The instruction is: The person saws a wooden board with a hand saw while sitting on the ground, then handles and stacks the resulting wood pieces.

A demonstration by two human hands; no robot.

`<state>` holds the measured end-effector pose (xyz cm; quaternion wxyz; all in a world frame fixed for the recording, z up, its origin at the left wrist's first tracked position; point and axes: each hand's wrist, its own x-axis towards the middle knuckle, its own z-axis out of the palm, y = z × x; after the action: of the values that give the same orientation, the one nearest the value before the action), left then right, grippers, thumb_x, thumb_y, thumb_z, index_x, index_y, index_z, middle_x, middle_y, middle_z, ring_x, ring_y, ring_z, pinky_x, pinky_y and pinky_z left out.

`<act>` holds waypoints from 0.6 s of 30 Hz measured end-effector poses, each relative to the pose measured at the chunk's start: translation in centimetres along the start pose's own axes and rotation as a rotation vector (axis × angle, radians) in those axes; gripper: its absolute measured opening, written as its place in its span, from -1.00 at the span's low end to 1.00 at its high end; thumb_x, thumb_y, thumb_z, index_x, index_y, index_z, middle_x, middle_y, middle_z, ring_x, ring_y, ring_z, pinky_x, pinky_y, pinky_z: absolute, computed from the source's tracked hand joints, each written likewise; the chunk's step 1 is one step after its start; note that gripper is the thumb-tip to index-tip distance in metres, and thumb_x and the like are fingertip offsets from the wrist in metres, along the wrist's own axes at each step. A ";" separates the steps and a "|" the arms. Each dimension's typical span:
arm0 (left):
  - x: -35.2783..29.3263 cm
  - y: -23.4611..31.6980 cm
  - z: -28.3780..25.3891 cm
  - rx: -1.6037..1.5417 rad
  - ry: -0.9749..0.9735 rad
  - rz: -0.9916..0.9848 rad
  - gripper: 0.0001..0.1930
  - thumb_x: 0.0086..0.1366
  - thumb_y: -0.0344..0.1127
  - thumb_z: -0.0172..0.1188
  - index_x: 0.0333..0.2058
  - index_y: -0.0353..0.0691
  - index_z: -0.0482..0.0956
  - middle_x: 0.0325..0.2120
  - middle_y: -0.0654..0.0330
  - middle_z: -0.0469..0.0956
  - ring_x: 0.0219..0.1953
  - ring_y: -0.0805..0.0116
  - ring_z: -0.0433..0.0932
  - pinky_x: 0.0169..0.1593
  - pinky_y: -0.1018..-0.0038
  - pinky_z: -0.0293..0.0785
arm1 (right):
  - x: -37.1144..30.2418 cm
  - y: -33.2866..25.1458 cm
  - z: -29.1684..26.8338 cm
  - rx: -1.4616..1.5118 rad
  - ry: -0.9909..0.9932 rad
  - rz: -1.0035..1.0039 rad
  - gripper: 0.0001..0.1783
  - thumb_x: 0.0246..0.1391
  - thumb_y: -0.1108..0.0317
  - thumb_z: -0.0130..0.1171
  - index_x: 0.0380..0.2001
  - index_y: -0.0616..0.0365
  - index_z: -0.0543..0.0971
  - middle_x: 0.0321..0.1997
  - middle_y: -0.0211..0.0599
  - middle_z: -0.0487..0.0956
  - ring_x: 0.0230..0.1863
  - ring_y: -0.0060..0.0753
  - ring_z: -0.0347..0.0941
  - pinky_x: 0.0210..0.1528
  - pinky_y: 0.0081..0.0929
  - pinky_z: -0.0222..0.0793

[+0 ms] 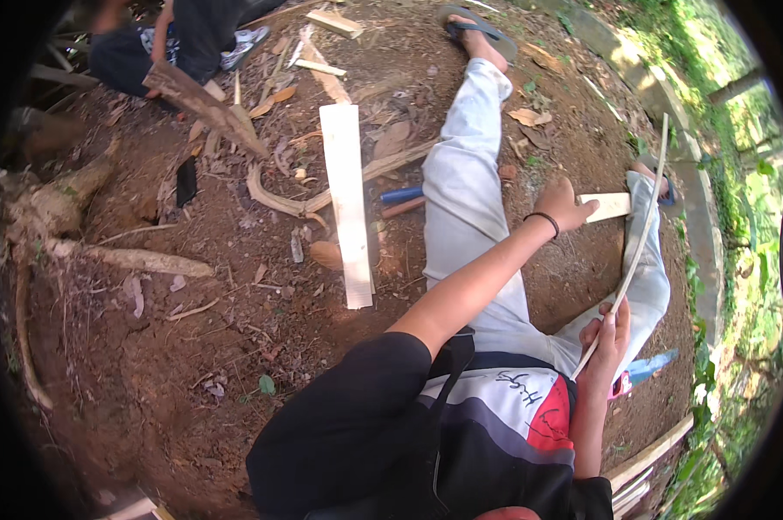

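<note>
My left hand [561, 205], with a dark band at its wrist, reaches out between my legs. Its fingers are curled closed, and the thumb lies at the near end of a short flat pale wood piece [606, 206]. Whether that piece is in the grip I cannot tell; the undersides of the fingers are hidden. Nearer my body, my right hand [604, 336] pinches a long thin wooden stick [645, 221]. The stick slants up past my bent right knee, and its lower end is close to my shirt.
A long pale board [346, 204] lies on the brown soil left of my outstretched leg. Beside it are a blue-handled tool [400, 195] and a curved root [279, 201]. Another person [183, 43] sits at the upper left. A concrete edge [699, 191] runs along the right.
</note>
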<state>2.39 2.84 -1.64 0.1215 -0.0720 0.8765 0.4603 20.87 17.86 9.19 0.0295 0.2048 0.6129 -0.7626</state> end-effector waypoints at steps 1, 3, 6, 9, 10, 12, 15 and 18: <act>1.4 -0.5 2.6 0.000 -0.081 -0.092 -0.24 0.07 0.19 0.26 -0.07 -0.51 0.46 -0.12 -0.27 0.52 -0.07 -0.15 0.54 0.02 0.25 0.44 | -0.6 -0.7 -0.1 0.043 0.035 0.034 -0.44 0.28 0.30 -0.01 0.26 0.27 0.18 -0.14 -0.34 0.38 -0.54 -0.72 0.29 -0.55 -0.71 0.21; 3.2 -3.3 6.4 -0.513 -0.302 0.032 -0.42 0.15 0.04 0.28 -0.05 -0.37 0.49 -0.20 -0.04 0.60 -0.26 0.09 0.63 -0.17 0.31 0.55 | -2.0 -1.6 -1.3 0.034 0.122 0.118 -0.50 0.34 0.20 -0.11 0.23 0.23 0.25 -0.16 -0.34 0.42 -0.41 -0.63 0.38 -0.41 -0.63 0.34; 3.7 -2.3 6.9 -0.858 -0.417 -0.377 -0.66 0.32 -0.16 0.14 -0.05 -0.25 0.45 -0.34 0.13 0.59 -0.43 0.36 0.62 -0.36 0.46 0.60 | -3.6 -1.6 -2.2 -0.090 0.337 0.099 -0.55 0.28 0.36 -0.12 0.20 0.26 0.27 -0.05 -0.31 0.44 -0.06 -0.52 0.37 0.01 -0.50 0.31; 3.0 -0.9 6.0 -0.915 -0.472 -0.444 -0.70 0.33 -0.21 0.11 -0.10 -0.31 0.47 -0.40 0.15 0.61 -0.52 0.46 0.59 -0.50 0.62 0.54 | -5.3 -1.4 -3.0 0.017 0.472 0.092 -0.54 0.24 0.44 -0.11 0.19 0.32 0.22 -0.05 -0.27 0.46 -0.08 -0.53 0.40 -0.03 -0.54 0.33; 2.3 -0.5 5.9 -0.874 -0.489 -0.433 -0.71 0.33 -0.22 0.11 -0.11 -0.32 0.48 -0.42 0.16 0.62 -0.56 0.50 0.57 -0.55 0.65 0.50 | -5.8 -1.8 -3.3 0.004 0.483 0.077 -0.54 0.25 0.44 -0.11 0.19 0.31 0.23 -0.05 -0.26 0.46 -0.08 -0.53 0.41 -0.02 -0.54 0.33; 1.4 -0.3 4.7 -0.745 -0.512 -0.397 -0.73 0.34 -0.22 0.09 -0.15 -0.32 0.49 -0.46 0.17 0.63 -0.61 0.57 0.50 -0.62 0.68 0.43 | -6.1 -2.6 -3.7 -0.025 0.482 0.062 -0.55 0.26 0.43 -0.09 0.19 0.31 0.23 -0.05 -0.24 0.46 -0.06 -0.52 0.41 -0.01 -0.56 0.33; -0.7 1.0 2.6 -0.544 -0.525 -0.351 -0.75 0.32 -0.19 0.09 -0.22 -0.28 0.52 -0.49 0.22 0.62 -0.71 0.67 0.30 -0.70 0.68 0.26 | -6.1 -1.4 -4.1 -0.013 0.454 -0.108 -0.55 0.26 0.46 -0.07 0.18 0.34 0.23 -0.05 -0.26 0.49 -0.11 -0.57 0.45 -0.06 -0.60 0.37; -2.0 -0.3 0.3 -0.500 -0.491 -0.285 -0.71 0.30 -0.12 0.15 -0.27 -0.28 0.53 -0.52 0.25 0.59 -0.70 0.69 0.29 -0.72 0.71 0.21 | -6.1 -1.4 -4.5 -0.161 0.464 -0.214 -0.56 0.25 0.49 -0.07 0.18 0.36 0.24 -0.07 -0.23 0.53 -0.14 -0.54 0.47 -0.06 -0.57 0.36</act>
<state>4.46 2.94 -1.46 0.3693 -0.1082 0.6630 0.6422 27.22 21.19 11.86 -0.1763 0.3050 0.6800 -0.6430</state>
